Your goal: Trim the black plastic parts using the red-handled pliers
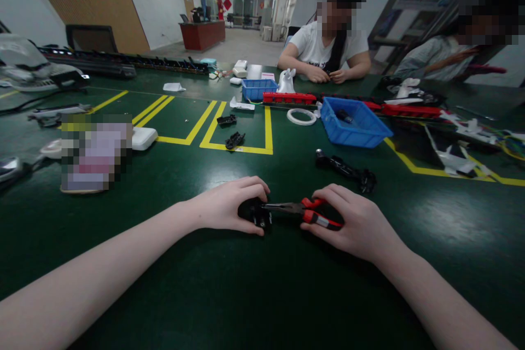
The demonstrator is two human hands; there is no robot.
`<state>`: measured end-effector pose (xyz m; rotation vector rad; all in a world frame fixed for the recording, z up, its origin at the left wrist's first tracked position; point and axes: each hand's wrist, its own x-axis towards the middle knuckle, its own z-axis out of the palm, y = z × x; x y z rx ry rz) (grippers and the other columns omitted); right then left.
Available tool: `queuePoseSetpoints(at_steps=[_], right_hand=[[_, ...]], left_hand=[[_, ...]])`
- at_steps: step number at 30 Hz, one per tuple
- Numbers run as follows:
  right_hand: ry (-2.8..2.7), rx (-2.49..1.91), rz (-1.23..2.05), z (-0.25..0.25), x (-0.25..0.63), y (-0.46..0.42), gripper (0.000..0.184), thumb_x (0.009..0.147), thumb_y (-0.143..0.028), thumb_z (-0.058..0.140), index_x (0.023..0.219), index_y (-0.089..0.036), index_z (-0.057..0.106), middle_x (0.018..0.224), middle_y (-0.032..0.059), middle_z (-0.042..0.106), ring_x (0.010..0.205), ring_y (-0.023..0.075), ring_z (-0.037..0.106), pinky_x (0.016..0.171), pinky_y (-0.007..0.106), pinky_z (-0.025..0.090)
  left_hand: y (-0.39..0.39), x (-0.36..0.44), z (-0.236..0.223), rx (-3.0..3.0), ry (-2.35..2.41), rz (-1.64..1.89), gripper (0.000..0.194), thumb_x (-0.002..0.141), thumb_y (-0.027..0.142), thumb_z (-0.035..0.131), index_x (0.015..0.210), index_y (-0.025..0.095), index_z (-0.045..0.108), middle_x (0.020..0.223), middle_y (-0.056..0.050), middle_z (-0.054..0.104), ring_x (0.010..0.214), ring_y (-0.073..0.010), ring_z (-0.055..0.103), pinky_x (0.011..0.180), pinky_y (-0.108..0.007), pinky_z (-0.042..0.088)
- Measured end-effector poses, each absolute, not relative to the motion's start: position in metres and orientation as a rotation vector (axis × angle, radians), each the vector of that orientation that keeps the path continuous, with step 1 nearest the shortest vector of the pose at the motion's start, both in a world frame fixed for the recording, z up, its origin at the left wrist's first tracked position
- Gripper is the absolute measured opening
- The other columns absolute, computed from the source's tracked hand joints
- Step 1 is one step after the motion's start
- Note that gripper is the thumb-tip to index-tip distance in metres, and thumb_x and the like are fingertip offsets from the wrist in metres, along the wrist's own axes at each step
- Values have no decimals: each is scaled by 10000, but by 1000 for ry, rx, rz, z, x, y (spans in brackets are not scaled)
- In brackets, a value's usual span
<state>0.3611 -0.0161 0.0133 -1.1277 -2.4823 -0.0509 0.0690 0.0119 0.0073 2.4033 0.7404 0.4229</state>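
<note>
In my left hand (233, 205) is a small black plastic part (259, 214), gripped between the thumb and curled fingers close above the green table (172, 290). My right hand (353, 221) is closed round the red-and-black handles of a pair of needle-nose pliers (309, 211). Their long thin jaws point left and reach the black part's edge; whether they bite on it I cannot tell. Just beyond my right hand lies a longer black jointed part (346, 168). Two small black pieces (235, 140) rest farther off, inside a yellow-taped outline.
A blue bin (355, 123) stands back right, a smaller blue basket (259, 89) behind. Near them lie a white ring (301, 116) and a red rail (289, 98). At left are a blurred phone-like object (96, 156) and a white case (143, 138). A co-worker (328, 54) sits opposite.
</note>
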Motion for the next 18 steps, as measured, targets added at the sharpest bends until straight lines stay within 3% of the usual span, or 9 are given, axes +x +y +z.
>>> queuePoseSetpoints(at_steps=[9, 14, 18], right_hand=[[-2473, -1090, -98, 12, 364, -16, 370, 822, -503, 658, 992, -179, 604, 930, 92, 662, 766, 212, 644, 655, 327, 521], [-2476, -1071, -116, 13, 364, -17, 389, 825, -504, 658, 1002, -162, 598, 935, 103, 655, 779, 214, 641, 664, 329, 522], [-2468, -1083, -101, 13, 364, -17, 378, 824, -507, 652, 999, -176, 601, 928, 100, 656, 778, 218, 636, 662, 338, 521]], left_hand=[[13, 66, 5, 2425, 688, 427, 550, 781, 435, 758, 1227, 212, 525, 1347, -117, 499, 1223, -294, 528, 951, -438, 514], [9, 68, 11, 2532, 638, 584, 755, 811, 466, 718, 1424, 218, 354, 1428, -152, 460, 1290, -317, 489, 1039, -484, 469], [-28, 74, 35, 2512, 513, 912, 523, 875, 495, 603, 1335, 278, 479, 1258, -103, 598, 1188, -292, 573, 1023, -472, 497]])
